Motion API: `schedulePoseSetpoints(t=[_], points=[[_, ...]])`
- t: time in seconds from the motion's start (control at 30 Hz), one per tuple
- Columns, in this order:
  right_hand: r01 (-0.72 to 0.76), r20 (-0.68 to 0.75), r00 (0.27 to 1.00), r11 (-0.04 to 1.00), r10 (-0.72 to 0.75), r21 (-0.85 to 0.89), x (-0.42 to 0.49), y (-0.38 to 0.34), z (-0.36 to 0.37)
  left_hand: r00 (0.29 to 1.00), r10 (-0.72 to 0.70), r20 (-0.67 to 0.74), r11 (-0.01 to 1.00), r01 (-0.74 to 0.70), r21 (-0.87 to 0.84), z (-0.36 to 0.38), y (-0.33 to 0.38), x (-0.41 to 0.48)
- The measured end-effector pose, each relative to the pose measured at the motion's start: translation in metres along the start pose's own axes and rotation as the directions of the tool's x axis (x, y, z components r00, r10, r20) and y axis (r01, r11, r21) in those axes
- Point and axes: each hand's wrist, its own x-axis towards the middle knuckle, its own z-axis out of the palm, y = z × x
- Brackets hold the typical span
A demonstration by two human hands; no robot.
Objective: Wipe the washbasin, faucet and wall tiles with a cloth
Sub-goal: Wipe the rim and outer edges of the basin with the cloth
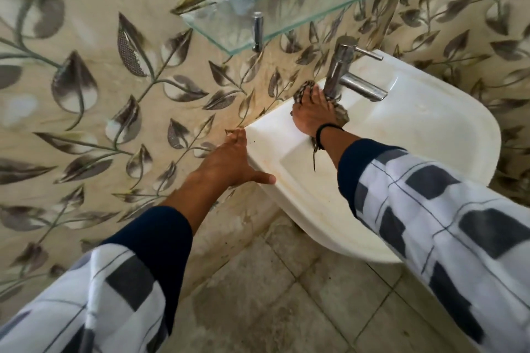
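A white washbasin (401,135) is fixed to leaf-patterned wall tiles (94,100). A chrome faucet (342,71) stands on its back ledge with the spout pointing over the bowl. My right hand (311,116) presses a dark checked cloth (339,114) flat on the ledge at the faucet's base; most of the cloth is hidden under the palm. My left hand (229,160) rests on the basin's left corner next to the wall, fingers spread, thumb on the rim, holding nothing.
A glass shelf (301,6) with chrome brackets juts out from the wall just above the faucet. Below the basin lies a stained tiled floor (286,295). Yellowish stains mark the basin's rim.
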Motion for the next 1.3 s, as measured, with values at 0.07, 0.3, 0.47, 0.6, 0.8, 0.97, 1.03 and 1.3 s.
schedulePoseSetpoints(t=[0.07, 0.3, 0.47, 0.6, 0.8, 0.97, 1.03, 1.3], points=[[-0.066, 0.013, 0.998, 0.997, 0.066, 0.026, 0.002, -0.007, -0.003, 1.0, 0.004, -0.004, 1.0, -0.004, 0.002, 0.0, 0.001, 0.0], [0.343, 0.145, 0.936, 0.924, -0.322, -0.166, -0.042, 0.004, 0.028, 1.0, -0.011, 0.011, 1.0, 0.012, -0.022, 0.001, 0.001, -0.005], [0.288, 0.188, 0.946, 0.951, -0.264, -0.115, -0.027, 0.01, -0.002, 1.0, -0.014, 0.009, 1.0, 0.015, -0.021, 0.001, 0.0, -0.005], [0.289, 0.099, 0.955, 0.952, -0.28, -0.099, -0.061, -0.009, 0.014, 1.0, -0.024, -0.014, 0.999, 0.024, -0.041, 0.004, -0.003, -0.003], [0.479, 0.142, 0.872, 0.877, -0.469, -0.039, -0.089, -0.001, 0.018, 0.999, -0.021, -0.032, 0.997, 0.019, -0.08, 0.006, -0.005, -0.005], [0.354, 0.112, 0.93, 0.935, -0.35, -0.013, -0.085, -0.03, 0.026, 0.999, -0.022, -0.038, 0.989, 0.016, -0.15, 0.008, -0.007, -0.005], [0.408, 0.123, 0.906, 0.913, -0.404, -0.005, -0.097, -0.029, 0.029, 0.999, -0.022, -0.034, 0.985, 0.016, -0.173, 0.009, -0.007, -0.005], [0.455, 0.144, 0.885, 0.888, -0.442, -0.068, -0.081, -0.023, 0.019, 0.999, -0.006, -0.042, 0.982, -0.002, -0.19, 0.01, -0.009, -0.004]])
